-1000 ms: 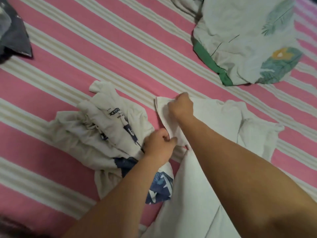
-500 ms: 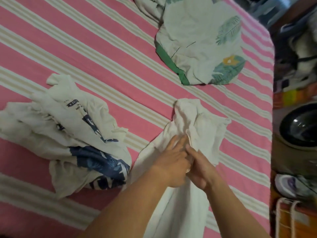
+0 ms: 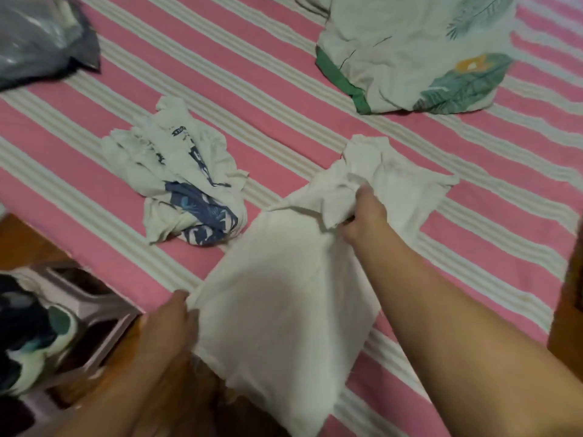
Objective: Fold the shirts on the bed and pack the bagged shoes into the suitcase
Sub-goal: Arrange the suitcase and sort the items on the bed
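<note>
A plain white shirt (image 3: 284,279) lies stretched over the near edge of the pink striped bed (image 3: 284,99). My right hand (image 3: 362,216) grips a bunch of its upper part near the sleeve. My left hand (image 3: 167,329) pinches its lower left edge at the bed's rim. A crumpled white shirt with blue print (image 3: 186,181) sits to the left of it. Another white shirt with green trim and leaf print (image 3: 410,55) lies at the far right. A grey plastic bag (image 3: 38,39) rests at the far left corner; its contents are hidden.
Below the bed at the lower left stands a pinkish open rack (image 3: 82,310) holding a dark and white sneaker (image 3: 31,342). A brown wooden floor (image 3: 22,238) shows beside it. A dark brown edge (image 3: 571,294) is at the right border.
My hands have parted: the left moved down to the shirt's lower edge, the right up to its top, and the shirt is now stretched out. The view swung left.
</note>
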The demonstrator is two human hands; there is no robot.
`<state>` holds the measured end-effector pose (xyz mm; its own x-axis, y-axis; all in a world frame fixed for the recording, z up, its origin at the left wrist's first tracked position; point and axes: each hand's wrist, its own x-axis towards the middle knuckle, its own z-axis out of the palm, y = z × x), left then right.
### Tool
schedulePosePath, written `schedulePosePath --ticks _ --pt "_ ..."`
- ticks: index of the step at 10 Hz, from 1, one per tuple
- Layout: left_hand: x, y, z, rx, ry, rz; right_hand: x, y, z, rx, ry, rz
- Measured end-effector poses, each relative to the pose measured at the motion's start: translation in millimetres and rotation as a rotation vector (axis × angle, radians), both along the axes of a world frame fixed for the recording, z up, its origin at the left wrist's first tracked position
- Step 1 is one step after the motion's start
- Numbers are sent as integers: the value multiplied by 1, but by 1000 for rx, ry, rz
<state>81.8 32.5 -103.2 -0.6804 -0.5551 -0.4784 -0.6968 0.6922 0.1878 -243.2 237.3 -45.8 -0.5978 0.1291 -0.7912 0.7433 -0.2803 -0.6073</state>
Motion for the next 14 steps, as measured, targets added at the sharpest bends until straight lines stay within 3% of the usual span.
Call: schedulePosePath --ticks 2,3,4,5,6,7,9,10,11,12,13,14 --pt "24 67 85 59 101 -115 -48 63 83 309 238 59" --pt "45 129 111 159 93 -235 -49 117 96 300 236 -46" --pt "49 188 94 239 74 -290 -49 172 70 262 123 -77" --pt "39 231 47 312 -11 -329 -41 223 9 236 -35 55" --pt "33 259 8 314 -163 -454 -30 248 -46 390 -121 269" --pt "33 271 1 308 -255 -457 -36 265 -85 410 -79 290" --pt "32 278 33 437 -297 -501 -38 273 -43 478 5 278" --pt "14 275 42 422 -427 -570 -37 281 -44 482 -67 439" --pt "-13 254 39 324 -172 -342 -46 284 -61 520 -47 411" --pt "-19 213 22 -20 60 -167 -44 274 -59 546 -51 360" --pt "1 174 2 -2 -136 -33 -41 274 -66 548 -103 386" --pt "21 146 -2 220 -269 -118 -36 269 -62 637 -42 295"
